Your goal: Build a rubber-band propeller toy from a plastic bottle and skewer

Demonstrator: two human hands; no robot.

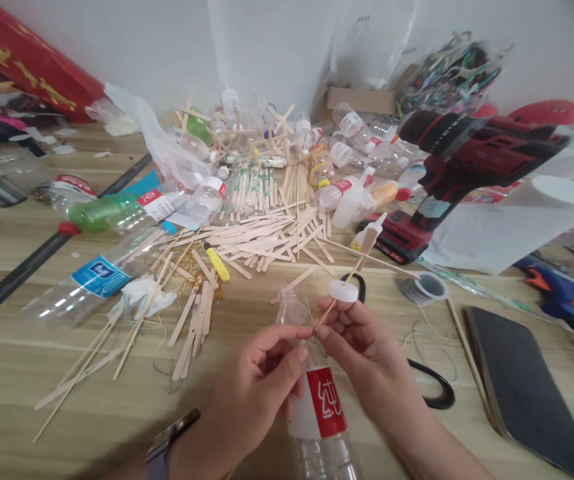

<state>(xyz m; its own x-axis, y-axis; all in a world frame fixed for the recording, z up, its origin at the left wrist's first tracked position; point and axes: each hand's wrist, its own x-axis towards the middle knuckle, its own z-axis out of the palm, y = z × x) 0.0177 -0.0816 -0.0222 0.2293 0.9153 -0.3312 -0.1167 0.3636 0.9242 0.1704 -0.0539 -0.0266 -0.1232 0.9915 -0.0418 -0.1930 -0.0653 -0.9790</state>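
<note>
Both hands meet above a clear plastic bottle with a red and white label (pixel 325 401), which stands or leans close to me. My right hand (pixel 361 340) pinches a thin wooden stick (pixel 333 307) that passes through a white round cap (pixel 343 291). At the lower end of this stick, the thumb and fingers of my left hand (pixel 277 360) are pressed together near its tip. A thin thread seems to hang by the fingertips, too fine to follow. The bottle's neck (pixel 291 307) shows behind the hands.
Flat wooden sticks (pixel 261 237) lie heaped ahead, with a yellow-handled tool (pixel 217 262) beside them. A red and black drill (pixel 447 167) stands at right, near a thread spool (pixel 424 288), black-handled scissors (pixel 434 387) and a phone (pixel 527 387). Plastic bottles (pixel 99 277) lie left.
</note>
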